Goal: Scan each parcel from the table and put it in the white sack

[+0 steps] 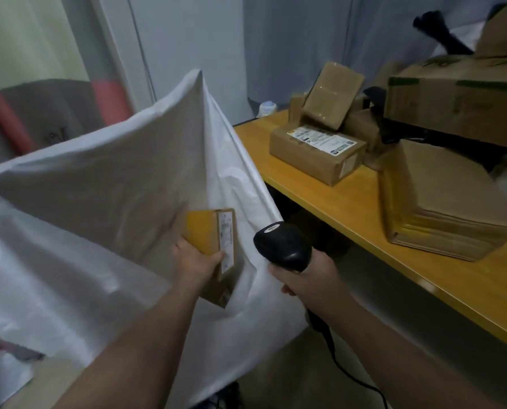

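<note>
The small cardboard parcel (214, 249) is just left of centre frame, already inside the mouth of the white sack (98, 178), label side turned right. The left hand (194, 261) grips it from the lower left, thumb across the front edge near the label and the other fingers wrapped behind. It's held on one corner only, so it could twist out sideways if the grip slackens.

My guess at the main risk is the sack itself. The cloth is floppy and its near wall folds in right below the parcel. If it's let go here it may land in that fold or slide down the outside instead of dropping to the bottom. I can't see what's holding the mouth open, so it could also sag shut.

Just right of the parcel, the right hand (308, 278) is closed round the handle of a black barcode scanner (281, 245), nose pointing up and left. I can't tell from this whether the label got read, so bagging it unscanned is possible. The scanner cable (349, 376) trails to the bottom edge and could snag the sack rim.

On the wooden table (349, 202) at right, a labelled box (317, 154) has another parcel (332, 93) leaning upright behind it. That one could topple when the box is pulled. A stack of flat cardboard (441, 208) sits near the table's front edge.
</note>
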Action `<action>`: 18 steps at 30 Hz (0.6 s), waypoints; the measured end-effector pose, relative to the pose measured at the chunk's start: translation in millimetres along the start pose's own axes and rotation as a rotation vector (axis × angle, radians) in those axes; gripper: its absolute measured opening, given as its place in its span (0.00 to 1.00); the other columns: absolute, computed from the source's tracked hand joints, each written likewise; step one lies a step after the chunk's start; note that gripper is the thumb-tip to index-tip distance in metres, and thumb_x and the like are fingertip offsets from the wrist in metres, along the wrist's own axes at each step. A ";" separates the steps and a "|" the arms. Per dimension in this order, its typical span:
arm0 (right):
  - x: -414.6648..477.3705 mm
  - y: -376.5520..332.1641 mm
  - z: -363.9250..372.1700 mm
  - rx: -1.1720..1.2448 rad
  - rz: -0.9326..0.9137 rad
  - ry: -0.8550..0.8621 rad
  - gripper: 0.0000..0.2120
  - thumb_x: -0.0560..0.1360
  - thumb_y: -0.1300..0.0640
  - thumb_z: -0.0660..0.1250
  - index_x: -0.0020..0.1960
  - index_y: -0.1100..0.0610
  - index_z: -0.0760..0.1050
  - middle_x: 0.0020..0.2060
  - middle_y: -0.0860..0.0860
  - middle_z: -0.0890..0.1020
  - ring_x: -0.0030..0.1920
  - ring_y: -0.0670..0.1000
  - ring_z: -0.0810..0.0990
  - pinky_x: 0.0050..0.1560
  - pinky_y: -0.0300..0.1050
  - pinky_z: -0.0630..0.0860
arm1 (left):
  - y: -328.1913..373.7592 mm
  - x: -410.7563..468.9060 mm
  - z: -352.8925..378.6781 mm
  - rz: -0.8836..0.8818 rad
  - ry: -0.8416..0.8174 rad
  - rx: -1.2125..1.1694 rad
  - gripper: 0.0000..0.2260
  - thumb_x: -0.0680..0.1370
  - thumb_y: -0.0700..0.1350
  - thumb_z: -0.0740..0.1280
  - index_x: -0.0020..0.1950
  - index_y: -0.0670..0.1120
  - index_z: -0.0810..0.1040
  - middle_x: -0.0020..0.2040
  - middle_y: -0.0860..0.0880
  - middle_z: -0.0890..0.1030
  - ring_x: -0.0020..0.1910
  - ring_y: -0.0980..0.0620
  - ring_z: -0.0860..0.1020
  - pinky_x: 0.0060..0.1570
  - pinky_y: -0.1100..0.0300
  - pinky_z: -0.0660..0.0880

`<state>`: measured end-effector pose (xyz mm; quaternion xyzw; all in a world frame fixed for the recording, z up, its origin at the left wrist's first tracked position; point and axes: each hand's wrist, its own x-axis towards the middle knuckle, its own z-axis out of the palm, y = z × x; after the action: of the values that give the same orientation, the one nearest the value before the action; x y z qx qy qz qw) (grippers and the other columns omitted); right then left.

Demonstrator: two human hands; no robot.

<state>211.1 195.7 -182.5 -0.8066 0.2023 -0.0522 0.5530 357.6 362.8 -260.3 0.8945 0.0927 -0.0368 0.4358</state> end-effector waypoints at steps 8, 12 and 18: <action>66.2 43.7 24.0 -0.200 -0.004 -0.096 0.08 0.72 0.52 0.74 0.46 0.52 0.76 0.39 0.47 0.79 0.44 0.48 0.79 0.45 0.38 0.75 | -32.7 76.4 101.0 -0.148 -0.102 0.120 0.56 0.67 0.57 0.77 0.78 0.53 0.37 0.71 0.36 0.58 0.65 0.33 0.67 0.62 0.40 0.67; 85.3 63.4 31.2 -0.216 -0.048 -0.091 0.09 0.72 0.51 0.72 0.44 0.46 0.72 0.37 0.41 0.78 0.38 0.40 0.77 0.40 0.28 0.72 | -57.6 100.3 135.1 -0.203 -0.253 0.272 0.43 0.73 0.59 0.70 0.79 0.54 0.46 0.69 0.36 0.63 0.64 0.34 0.69 0.62 0.43 0.68; 92.1 78.7 28.4 -0.288 0.057 0.013 0.13 0.71 0.53 0.74 0.48 0.61 0.78 0.40 0.55 0.82 0.45 0.55 0.81 0.49 0.48 0.78 | -74.5 113.7 138.8 -0.037 -0.458 0.503 0.25 0.77 0.58 0.64 0.68 0.45 0.71 0.65 0.41 0.75 0.62 0.41 0.75 0.60 0.52 0.73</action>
<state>282.8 160.9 -278.0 -0.8712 0.2343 -0.0121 0.4313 456.3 313.8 -420.3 0.9407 -0.0036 -0.2664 0.2102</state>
